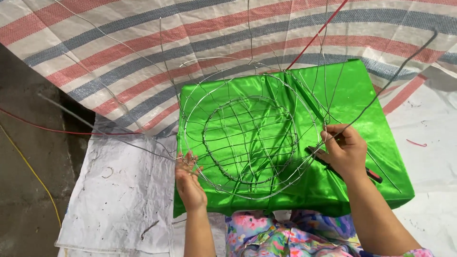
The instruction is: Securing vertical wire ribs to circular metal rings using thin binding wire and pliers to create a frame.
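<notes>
A striped tarp (143, 52) (red, blue and white) covers the floor. Left of it lies bare grey concrete (24, 190).

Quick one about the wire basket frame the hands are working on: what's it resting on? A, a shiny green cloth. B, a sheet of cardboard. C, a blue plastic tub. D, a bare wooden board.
A: the wire frame lies on a shiny green cloth, with the left hand at its near rim and the right hand at its right side.
</notes>
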